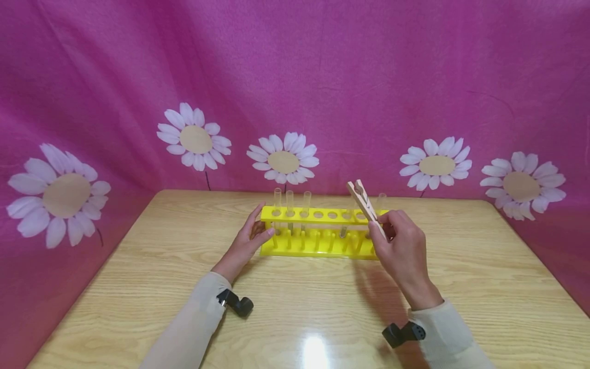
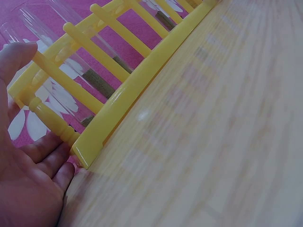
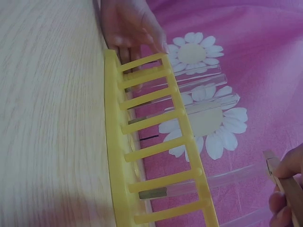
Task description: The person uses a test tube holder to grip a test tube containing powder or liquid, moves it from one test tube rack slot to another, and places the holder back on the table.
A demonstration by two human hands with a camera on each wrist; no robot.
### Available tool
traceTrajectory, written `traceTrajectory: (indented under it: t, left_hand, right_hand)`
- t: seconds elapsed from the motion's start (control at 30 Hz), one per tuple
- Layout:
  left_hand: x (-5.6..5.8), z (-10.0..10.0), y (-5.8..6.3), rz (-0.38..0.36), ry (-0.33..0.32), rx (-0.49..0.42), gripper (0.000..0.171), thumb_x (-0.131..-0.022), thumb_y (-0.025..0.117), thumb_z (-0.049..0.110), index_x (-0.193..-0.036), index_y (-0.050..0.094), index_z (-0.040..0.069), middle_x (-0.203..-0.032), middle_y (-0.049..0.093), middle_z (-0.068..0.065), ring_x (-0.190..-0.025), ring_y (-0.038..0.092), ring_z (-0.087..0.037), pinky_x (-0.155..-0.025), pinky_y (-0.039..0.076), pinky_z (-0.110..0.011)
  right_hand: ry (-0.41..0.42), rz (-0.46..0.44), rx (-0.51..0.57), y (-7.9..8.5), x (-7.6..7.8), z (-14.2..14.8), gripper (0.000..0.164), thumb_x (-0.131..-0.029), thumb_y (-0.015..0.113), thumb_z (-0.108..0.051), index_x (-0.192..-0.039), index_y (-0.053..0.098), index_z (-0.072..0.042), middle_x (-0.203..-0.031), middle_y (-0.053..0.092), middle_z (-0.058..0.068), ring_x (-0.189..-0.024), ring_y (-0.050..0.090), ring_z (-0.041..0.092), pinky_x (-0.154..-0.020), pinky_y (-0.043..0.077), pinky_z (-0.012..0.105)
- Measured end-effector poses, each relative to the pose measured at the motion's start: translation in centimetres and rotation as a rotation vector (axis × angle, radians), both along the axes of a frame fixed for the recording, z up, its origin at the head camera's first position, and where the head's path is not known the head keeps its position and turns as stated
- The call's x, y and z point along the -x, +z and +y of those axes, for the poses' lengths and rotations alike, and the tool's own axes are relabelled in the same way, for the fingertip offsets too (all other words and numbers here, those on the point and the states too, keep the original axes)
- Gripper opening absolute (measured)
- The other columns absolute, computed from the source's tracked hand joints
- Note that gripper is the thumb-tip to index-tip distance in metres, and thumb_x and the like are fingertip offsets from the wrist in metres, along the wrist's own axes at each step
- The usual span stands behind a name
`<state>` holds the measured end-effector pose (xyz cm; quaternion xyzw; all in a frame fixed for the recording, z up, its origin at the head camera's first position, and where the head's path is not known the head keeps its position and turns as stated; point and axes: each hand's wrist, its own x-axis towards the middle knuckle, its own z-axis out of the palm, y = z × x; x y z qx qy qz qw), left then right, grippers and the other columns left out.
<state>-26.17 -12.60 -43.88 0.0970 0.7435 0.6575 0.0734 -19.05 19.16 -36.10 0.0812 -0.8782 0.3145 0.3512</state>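
A yellow test tube rack (image 1: 318,252) stands on the table with several clear test tubes (image 1: 290,199) in it, some with dark matter at the bottom. My left hand (image 1: 246,246) holds the rack's left end, thumb at the front and fingers around the end post, as the left wrist view shows. Above the right part of the rack, my right hand (image 1: 405,251) grips a wooden test tube holder (image 1: 366,205). In the right wrist view the holder's tip is beside the top of one tube (image 3: 232,176); whether it clamps the glass I cannot tell.
The wood-grain table (image 1: 276,312) extends around the rack. Behind it and at the sides hangs a pink cloth (image 1: 345,77) printed with white daisies. Another tube (image 1: 382,199) stands at the rack's right end, close to my right hand.
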Motion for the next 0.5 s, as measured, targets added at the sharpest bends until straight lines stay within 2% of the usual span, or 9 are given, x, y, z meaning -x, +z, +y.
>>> traceTrajectory:
  t: [0.17, 0.27, 0.4, 0.5]
  left_hand:
    - [-0.1, -0.1, 0.4, -0.022, -0.028, -0.010, 0.073, -0.097, 0.058, 0.028, -0.154, 0.013, 0.039, -0.152, 0.033, -0.009, -0.141, 0.028, -0.027, -0.115, 0.024, -0.045]
    - [-0.9, 0.0, 1.7, -0.034, -0.041, 0.000, 0.074, -0.097, 0.058, 0.029, -0.155, 0.012, 0.036, -0.154, 0.030, -0.011, -0.143, 0.025, -0.029, -0.115, 0.023, -0.045]
    - [-1.0, 0.1, 1.5, -0.023, -0.024, 0.004, 0.074, -0.096, 0.060, 0.033, -0.153, 0.015, 0.040, -0.153, 0.031, -0.009, -0.142, 0.026, -0.029, -0.115, 0.023, -0.047]
    - [-0.3, 0.0, 0.3, -0.011, -0.001, 0.004, 0.071, -0.095, 0.061, 0.033, -0.150, 0.018, 0.048, -0.151, 0.034, -0.006, -0.141, 0.027, -0.027, -0.115, 0.023, -0.047]
  right_hand:
    - [-0.006, 0.011, 0.000, 0.2, -0.1, 0.1, 0.012, -0.086, 0.070, -0.012, -0.084, 0.060, -0.004, -0.075, 0.050, 0.004, -0.063, 0.044, 0.016, -0.050, 0.037, 0.023]
    - [-0.010, 0.025, -0.001, 0.4, -0.2, 0.1, 0.013, -0.085, 0.071, -0.012, -0.086, 0.062, -0.003, -0.076, 0.051, 0.004, -0.063, 0.046, 0.016, -0.050, 0.040, 0.022]
    - [-0.022, 0.030, 0.001, 0.7, -0.3, 0.1, 0.016, -0.084, 0.073, -0.011, -0.092, 0.062, -0.001, -0.078, 0.053, 0.005, -0.065, 0.048, 0.016, -0.053, 0.042, 0.019]
    - [-0.033, 0.027, 0.007, 1.0, -0.5, 0.2, 0.019, -0.083, 0.073, -0.011, -0.094, 0.062, -0.001, -0.080, 0.054, 0.006, -0.068, 0.049, 0.017, -0.056, 0.042, 0.016]
